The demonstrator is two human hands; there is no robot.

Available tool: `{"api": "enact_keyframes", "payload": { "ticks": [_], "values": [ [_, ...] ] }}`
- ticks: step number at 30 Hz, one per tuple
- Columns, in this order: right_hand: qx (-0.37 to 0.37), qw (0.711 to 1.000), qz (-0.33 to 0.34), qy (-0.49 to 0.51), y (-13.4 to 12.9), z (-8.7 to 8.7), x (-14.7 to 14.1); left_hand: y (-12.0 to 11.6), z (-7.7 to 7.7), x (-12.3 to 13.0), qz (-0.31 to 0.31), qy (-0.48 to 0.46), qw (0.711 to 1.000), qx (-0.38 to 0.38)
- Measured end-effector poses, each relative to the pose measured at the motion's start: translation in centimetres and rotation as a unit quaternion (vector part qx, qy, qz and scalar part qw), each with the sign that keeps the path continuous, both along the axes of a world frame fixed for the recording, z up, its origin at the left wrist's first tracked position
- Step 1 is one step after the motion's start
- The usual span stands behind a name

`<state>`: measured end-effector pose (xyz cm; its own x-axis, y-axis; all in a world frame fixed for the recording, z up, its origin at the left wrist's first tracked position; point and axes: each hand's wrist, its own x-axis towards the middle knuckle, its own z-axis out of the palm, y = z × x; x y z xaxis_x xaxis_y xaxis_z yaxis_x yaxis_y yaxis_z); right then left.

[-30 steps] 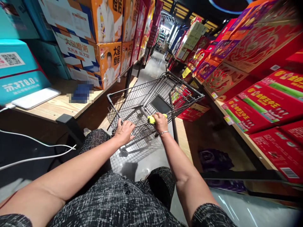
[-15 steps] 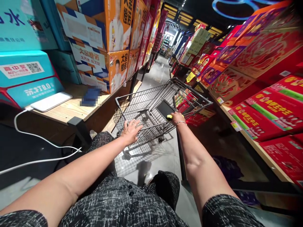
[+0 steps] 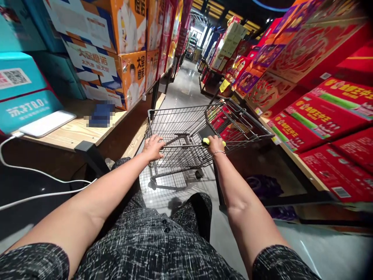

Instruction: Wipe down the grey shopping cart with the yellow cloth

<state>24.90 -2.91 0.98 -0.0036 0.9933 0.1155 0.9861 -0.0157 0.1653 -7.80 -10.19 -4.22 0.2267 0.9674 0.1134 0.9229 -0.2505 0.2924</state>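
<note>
A wire shopping cart (image 3: 180, 151) stands turned sideways in the aisle in front of me. My left hand (image 3: 154, 147) rests on the near left part of its rim, fingers spread. Farther right, my right hand (image 3: 216, 144) has its fingers wrapped round a yellow-and-black object (image 3: 206, 141) at the cart's near rim; what exactly it is cannot be made out. A dark flat panel (image 3: 207, 132) shows in the cart just behind that hand. The basket's wire bottom is visible through the mesh.
On the left, a wooden shelf (image 3: 87, 134) bears a white phone (image 3: 48, 123) with a cable, a dark blue item (image 3: 101, 114) and orange cartons (image 3: 132, 77). Red boxes (image 3: 314, 116) line the right shelf. The aisle floor (image 3: 186, 79) runs away between them.
The cart has turned and shifted slightly right relative to the shelves. My left hand has moved left and up in view, still spread on the rim. My right hand keeps its grip.
</note>
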Motion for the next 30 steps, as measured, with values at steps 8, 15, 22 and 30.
{"api": "enact_keyframes", "payload": {
  "ticks": [8,15,22,30],
  "values": [
    [0.089,0.989,0.084,0.086,-3.6,-3.7,-2.3,2.4,-0.8,-1.3,-0.042,-0.035,0.998,-0.010],
    [0.158,0.940,0.154,0.261,-6.1,-8.9,-10.0,4.6,-1.2,-3.2,-0.082,-0.165,0.982,-0.031],
    [0.091,0.895,0.255,0.354,-5.7,-11.3,-13.9,4.9,-1.2,-3.9,-0.104,-0.207,0.973,-0.016],
    [-0.173,0.904,0.276,0.276,-8.5,-21.3,-15.8,4.8,-0.9,-4.1,-0.113,-0.193,0.975,-0.001]
  ]
}}
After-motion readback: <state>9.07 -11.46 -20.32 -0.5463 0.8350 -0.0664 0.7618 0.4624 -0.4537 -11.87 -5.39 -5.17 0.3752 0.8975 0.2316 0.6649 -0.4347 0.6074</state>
